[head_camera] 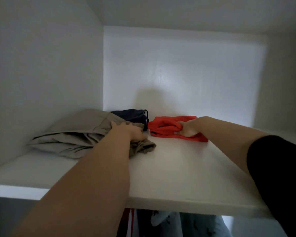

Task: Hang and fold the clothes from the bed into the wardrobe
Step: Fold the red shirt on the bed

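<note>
Gripping the crumpled khaki cloth garment (72, 134) with the left hand (128, 132) on the white wardrobe shelf (178, 168); the right hand (188, 129) clutches the folded red fabric piece (167, 129) just beside it. A dark navy folded item (135, 116) sits behind the khaki, so shelving looks well along, bed not visible.

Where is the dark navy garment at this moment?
In the head view, the dark navy garment lies at the back of the white shelf, between the beige garment and the red garment.

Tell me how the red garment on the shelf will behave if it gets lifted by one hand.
The red garment is bunched and creased under the right hand, so it is probably floppy and will likely unfold. It looks thin, so probably light. On the smooth shelf it should slide easily.
</note>
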### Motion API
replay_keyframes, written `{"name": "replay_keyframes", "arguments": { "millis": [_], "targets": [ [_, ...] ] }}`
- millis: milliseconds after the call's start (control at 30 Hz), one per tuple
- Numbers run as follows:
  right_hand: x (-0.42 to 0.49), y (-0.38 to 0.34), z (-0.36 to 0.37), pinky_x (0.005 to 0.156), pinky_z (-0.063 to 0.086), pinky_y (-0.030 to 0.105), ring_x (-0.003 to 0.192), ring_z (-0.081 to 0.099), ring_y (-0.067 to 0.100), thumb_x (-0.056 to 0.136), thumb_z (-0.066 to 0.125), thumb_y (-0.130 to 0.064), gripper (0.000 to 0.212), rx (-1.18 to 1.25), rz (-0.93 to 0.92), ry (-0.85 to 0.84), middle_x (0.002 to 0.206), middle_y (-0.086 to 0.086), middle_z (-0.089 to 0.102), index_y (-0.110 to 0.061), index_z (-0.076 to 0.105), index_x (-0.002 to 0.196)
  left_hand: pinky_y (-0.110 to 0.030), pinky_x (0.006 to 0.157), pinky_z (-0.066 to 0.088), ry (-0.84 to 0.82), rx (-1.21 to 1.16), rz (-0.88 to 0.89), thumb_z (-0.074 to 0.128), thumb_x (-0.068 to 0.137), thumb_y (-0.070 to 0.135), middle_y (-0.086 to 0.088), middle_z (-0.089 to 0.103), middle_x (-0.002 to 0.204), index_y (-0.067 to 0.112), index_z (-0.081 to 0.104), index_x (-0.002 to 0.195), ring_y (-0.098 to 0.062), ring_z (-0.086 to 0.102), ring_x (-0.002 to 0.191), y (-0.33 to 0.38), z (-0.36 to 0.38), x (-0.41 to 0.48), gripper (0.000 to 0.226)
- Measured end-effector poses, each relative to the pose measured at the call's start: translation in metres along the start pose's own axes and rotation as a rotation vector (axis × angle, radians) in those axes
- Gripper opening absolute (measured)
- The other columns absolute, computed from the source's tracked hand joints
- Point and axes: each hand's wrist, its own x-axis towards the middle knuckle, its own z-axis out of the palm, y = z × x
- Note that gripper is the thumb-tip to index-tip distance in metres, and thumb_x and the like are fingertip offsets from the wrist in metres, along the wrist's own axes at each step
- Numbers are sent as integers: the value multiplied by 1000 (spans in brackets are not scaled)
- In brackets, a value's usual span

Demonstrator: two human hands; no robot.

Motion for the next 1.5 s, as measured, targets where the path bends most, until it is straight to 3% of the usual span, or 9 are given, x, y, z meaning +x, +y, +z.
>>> {"name": "replay_keyframes", "arguments": {
  "millis": [200, 300, 400, 567, 667, 833, 1000, 1300, 1500],
  "targets": [
    [42, -1, 7, 111, 26, 43, 136, 34, 31, 91, 41, -53, 64, 142, -133, 164, 151, 5, 35, -36, 21, 148, -66, 108, -6, 14, -36, 20, 27, 94, 62, -2, 5, 161, 38, 11, 150, -27, 5, 147, 0, 3, 2, 63],
    [51, -2, 17, 112, 18, 55, 140, 26, 29, 87, 40, -57, 64, 145, -149, 236, 154, -2, 30, -41, 23, 146, -65, 108, -7, 16, -42, 20, 28, 95, 61, -2, 6, 161, 39, 11, 150, -27, 5, 147, 0, 3, 1, 62],
    [53, -4, 21, 111, 11, 60, 142, 21, 27, 89, 32, -60, 69, -18, -85, 331, 156, 1, 24, -29, 19, 150, -65, 109, -7, 17, -49, 17, 29, 95, 59, -3, 9, 160, 38, 13, 150, -27, 8, 147, 2, 1, -2, 61],
    [25, -19, 12, 113, 24, 49, 139, 28, 29, 92, 36, -55, 71, -28, -108, 286, 155, 6, 27, -18, 19, 151, -64, 110, 1, 70, -135, 10, 40, 95, 45, -2, 32, 152, 31, 33, 144, -29, 26, 140, 10, -8, -14, 51],
    [-15, -22, 10, 103, 37, 38, 128, 43, 30, 93, 45, -44, 65, 114, -199, 270, 145, 9, 41, -16, 25, 148, -59, 112, 16, 174, -184, 40, 43, 95, 31, -5, 43, 142, 20, 49, 124, -30, 31, 136, 19, -11, -31, 31],
    [-98, -1, 17, 98, 39, 33, 123, 47, 30, 95, 46, -34, 56, 232, -196, 266, 141, 12, 45, -13, 30, 145, -52, 114, 15, 405, -249, 118, 41, 97, 28, -7, 24, 155, 16, 23, 148, -27, 9, 146, 45, -8, -72, 56],
    [-185, 18, 30, 101, 39, 41, 120, 48, 29, 96, 46, -37, 50, 270, -180, 411, 137, 11, 48, -12, 39, 139, -51, 116, 15, 483, -194, 190, 40, 98, 31, -9, 18, 156, 14, 17, 150, -26, 10, 145, 78, -10, -134, 60],
    [-357, 75, 64, 114, 20, 46, 140, 26, 26, 97, 39, -39, 59, 146, -50, 635, 154, 8, 25, -13, 22, 148, -50, 116, 10, 687, -140, 280, 43, 96, 34, -7, 8, 159, 17, 13, 151, -25, 5, 146, 159, -8, -290, 65],
    [-473, 107, 106, 115, 14, 48, 142, 21, 25, 96, 38, -38, 58, 143, 13, 697, 156, 10, 21, -12, 26, 146, -50, 117, 5, 652, -186, 249, 38, 98, 33, -9, -3, 160, 16, 5, 152, -25, -2, 147, 210, 9, -402, 66]
  ]
}}
